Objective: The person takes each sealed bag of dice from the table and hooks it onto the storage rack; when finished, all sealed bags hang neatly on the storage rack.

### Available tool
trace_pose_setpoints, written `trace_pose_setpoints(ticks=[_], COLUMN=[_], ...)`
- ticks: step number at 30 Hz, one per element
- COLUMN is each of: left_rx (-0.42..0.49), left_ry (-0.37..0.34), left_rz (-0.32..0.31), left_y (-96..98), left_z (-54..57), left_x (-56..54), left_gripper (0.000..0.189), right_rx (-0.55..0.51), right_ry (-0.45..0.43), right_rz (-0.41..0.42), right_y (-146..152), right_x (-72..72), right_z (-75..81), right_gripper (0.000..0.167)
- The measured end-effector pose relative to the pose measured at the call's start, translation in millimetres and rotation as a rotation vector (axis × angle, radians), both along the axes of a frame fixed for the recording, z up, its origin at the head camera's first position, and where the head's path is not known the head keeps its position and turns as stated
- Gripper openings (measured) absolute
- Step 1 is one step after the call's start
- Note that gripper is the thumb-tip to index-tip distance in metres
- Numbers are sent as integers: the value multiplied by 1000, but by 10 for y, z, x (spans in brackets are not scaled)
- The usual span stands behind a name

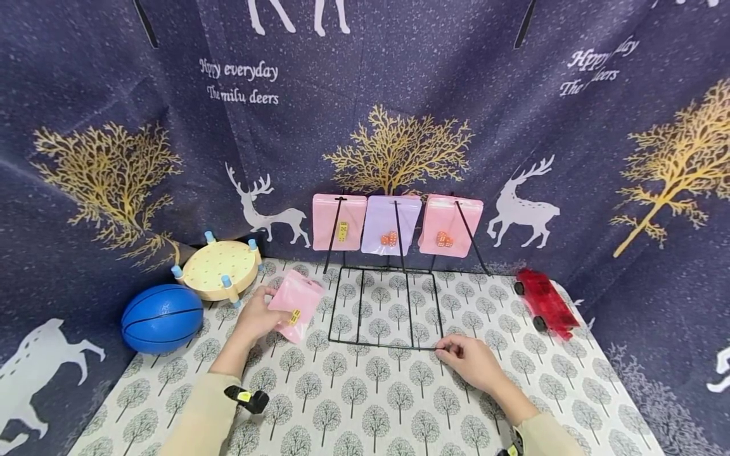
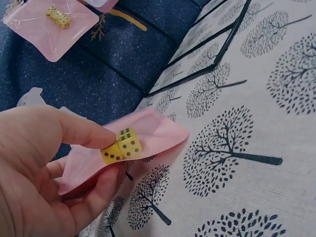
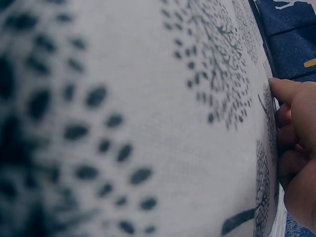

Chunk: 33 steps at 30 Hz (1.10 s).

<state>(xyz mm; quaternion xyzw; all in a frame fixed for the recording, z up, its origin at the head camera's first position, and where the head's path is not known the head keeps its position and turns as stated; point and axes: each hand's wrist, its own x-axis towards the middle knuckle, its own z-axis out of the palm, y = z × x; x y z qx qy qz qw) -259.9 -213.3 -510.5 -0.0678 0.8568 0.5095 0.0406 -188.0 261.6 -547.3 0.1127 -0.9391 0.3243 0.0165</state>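
Observation:
My left hand (image 1: 258, 315) pinches a pink zip bag (image 1: 302, 292) between thumb and fingers, left of the black wire display rack (image 1: 371, 345). Two yellow dice (image 2: 121, 146) show in this bag near the thumb. At the rack's front right corner, my right hand (image 1: 470, 360) grips the wire with thumb and curled fingers. Bags hang on the rack's prongs: pink with yellow dice (image 1: 343, 231) on the left, a purple bag (image 1: 378, 218) with orange dice in the middle, and pink bags (image 1: 436, 218) with orange dice on the right.
A blue ball (image 1: 162, 318) and a round cream-coloured stand with blue-tipped legs (image 1: 219, 269) lie at the left. Toward the right edge is a red toy car (image 1: 546, 303). A dark deer-print cloth (image 1: 365, 82) hangs behind the tree-patterned tablecloth (image 1: 342, 405).

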Motion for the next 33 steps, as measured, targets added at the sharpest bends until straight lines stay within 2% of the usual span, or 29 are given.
trace_pose_setpoints(ticks=[5, 12, 19, 28, 33], left_rx=[42, 75, 68, 156, 221], left_ry=[24, 76, 166, 257, 337], left_rz=[-28, -61, -53, -96, -129], left_y=[11, 16, 24, 85, 143], left_z=[32, 21, 58, 150, 180], left_x=[51, 130, 221, 356, 459], left_gripper=[72, 73, 63, 54, 56], right_rx=[-7, -22, -5, -2, 3], right_ry=[9, 16, 3, -18, -16], right_rz=[6, 11, 7, -6, -9], right_y=[0, 2, 15, 21, 21], right_x=[0, -7, -8, -9, -2], right_z=[-9, -19, -14, -10, -10], right_gripper=[8, 9, 11, 11, 12])
